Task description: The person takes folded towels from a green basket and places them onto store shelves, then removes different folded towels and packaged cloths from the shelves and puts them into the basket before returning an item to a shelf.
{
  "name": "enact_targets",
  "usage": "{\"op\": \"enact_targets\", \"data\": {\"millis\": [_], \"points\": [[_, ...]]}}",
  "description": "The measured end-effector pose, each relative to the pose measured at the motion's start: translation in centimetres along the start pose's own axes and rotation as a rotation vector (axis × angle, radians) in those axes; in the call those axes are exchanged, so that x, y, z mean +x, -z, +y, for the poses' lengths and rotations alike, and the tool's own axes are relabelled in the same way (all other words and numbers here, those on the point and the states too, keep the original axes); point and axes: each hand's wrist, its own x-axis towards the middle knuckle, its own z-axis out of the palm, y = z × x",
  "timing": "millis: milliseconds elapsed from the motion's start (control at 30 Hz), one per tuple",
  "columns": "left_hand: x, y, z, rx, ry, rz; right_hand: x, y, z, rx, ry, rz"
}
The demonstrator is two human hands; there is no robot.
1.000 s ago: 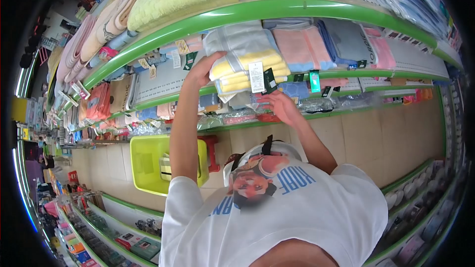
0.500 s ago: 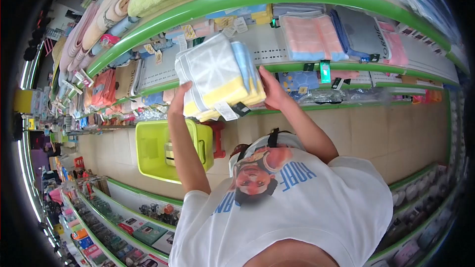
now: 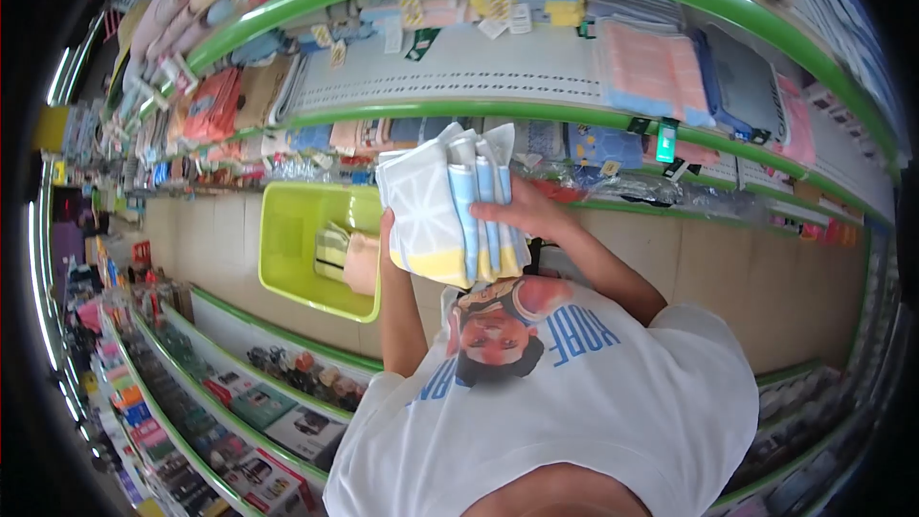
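Between my two hands is a stack of folded towels (image 3: 426, 201), grey-white with a leaf-like pattern, blue folded edges and yellow borders. It is held close in front of my chest, with its folds turned toward the right. My left hand (image 3: 388, 230) grips the stack's left side, its fingers mostly hidden behind the cloth. My right hand (image 3: 517, 211) wraps round the right side, fingers lying over the blue folds. Below and to the left, a lime-green plastic basket (image 3: 271, 249) on the floor holds a few folded cloth items (image 3: 361, 263).
Ahead runs a green-edged shelf (image 3: 450, 86) with a bare stretch of grey board. Pink folded towels (image 3: 651, 67) lie on its right, orange ones (image 3: 212, 103) on its left. Behind me stands a lower shelf (image 3: 278, 383) of small boxed goods. Tiled floor (image 3: 613, 258) lies between.
The towel stack has come back from the shelf, lower and nearer my chest, and turned so its blue folds show. My right hand has shifted onto the folds. More of the basket's contents show.
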Motion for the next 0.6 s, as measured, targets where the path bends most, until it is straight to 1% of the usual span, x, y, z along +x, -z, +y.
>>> {"op": "enact_targets", "data": {"millis": [33, 100, 133, 167, 300, 367, 467, 500, 600], "points": [[-1.3, 0.8, -0.3, 0.008, -0.026, 0.044, 0.5, -0.8, 1.6, -0.091, 0.073, 0.062], [-4.4, 2.6, -0.8, 0.016, -0.094, 0.134, 0.9, -2.5, 2.5, 0.028, 0.078, 0.043], [-5.9, 3.7, -0.8, 0.057, -0.116, 0.134, 1.3, -3.1, 3.0, 0.085, 0.077, 0.026], [-7.6, 5.1, -0.9, 0.098, -0.137, 0.139, 1.8, -3.5, 3.9, 0.022, 0.113, -0.010], [-14.4, 8.2, -1.7, 0.247, -0.193, 0.217, 2.5, -6.8, 6.3, 0.047, 0.079, -0.213], [-18.1, 8.6, -1.8, 0.222, -0.219, 0.344, 2.3, -9.5, 8.0, 0.024, 0.063, -0.268], [-22.7, 9.2, -1.2, 0.115, -0.242, 0.465, 2.7, -13.9, 9.1, -0.046, -0.083, -0.302], [-23.9, 9.6, -1.2, 0.070, -0.253, 0.494, 3.0, -15.2, 9.9, 0.004, -0.071, -0.279], [-27.1, 12.3, -0.1, -0.016, -0.258, 0.522, 4.7, -19.5, 9.0, 0.092, -0.325, -0.433]]}}
